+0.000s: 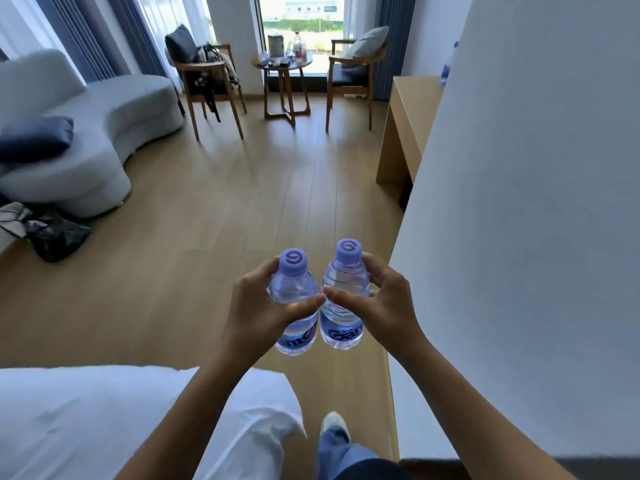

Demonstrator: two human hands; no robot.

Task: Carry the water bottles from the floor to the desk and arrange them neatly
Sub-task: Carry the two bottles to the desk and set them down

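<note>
left bottle [294, 299]: gripped upright by left hand [258, 306], fingers curled round its shoulder. right bottle [344, 296]: likewise held by right hand [381, 303]. bottles side by side between the hands, above the floor [207, 209].

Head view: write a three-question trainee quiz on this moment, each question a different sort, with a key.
1. True or false: the left hand and the right hand each hold one water bottle.
2. Multiple choice: the bottle caps are A) red, B) purple, C) green.
3. Fill in: the desk stands ahead on the person's ____ side, by the wall.

Key: 1 true; 2 B; 3 right. The left bottle and the right bottle are held upright side by side over the wooden floor. Another bottle already stands on the desk.
</note>
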